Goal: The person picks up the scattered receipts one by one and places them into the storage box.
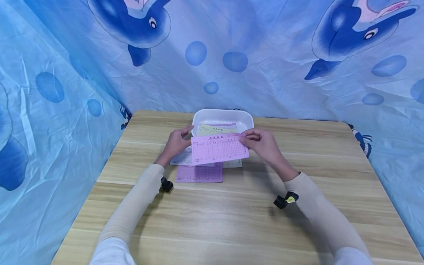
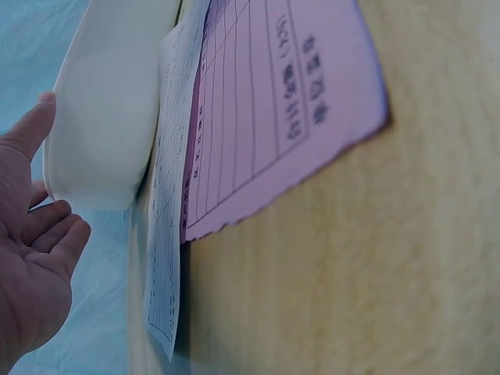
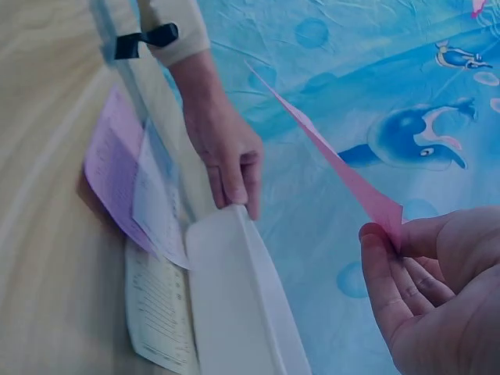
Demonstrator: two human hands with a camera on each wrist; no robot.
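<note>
My right hand point(image 1: 265, 143) pinches a pink printed form slip point(image 1: 218, 149) by its right end, between thumb and fingers. The slip is held up in front of the white plastic tub point(image 1: 223, 115). In the right wrist view it stands nearly edge-on, clear of the table. My left hand point(image 1: 175, 143) grips the tub's rim at its left corner, thumb at the edge and fingers bent beside the wall. Under the raised slip, a purple form point(image 1: 198, 175), a bluish-white form point(image 1: 180, 159) and a pale form point(image 1: 233, 163) overlap on the table, partly hidden.
A yellow form point(image 1: 215, 129) lies in the tub with a purple one behind it. The tub stands near the back edge of the wooden table point(image 1: 212, 221). A blue curtain point(image 1: 265, 92) with printed dolphins hangs behind and beside the table.
</note>
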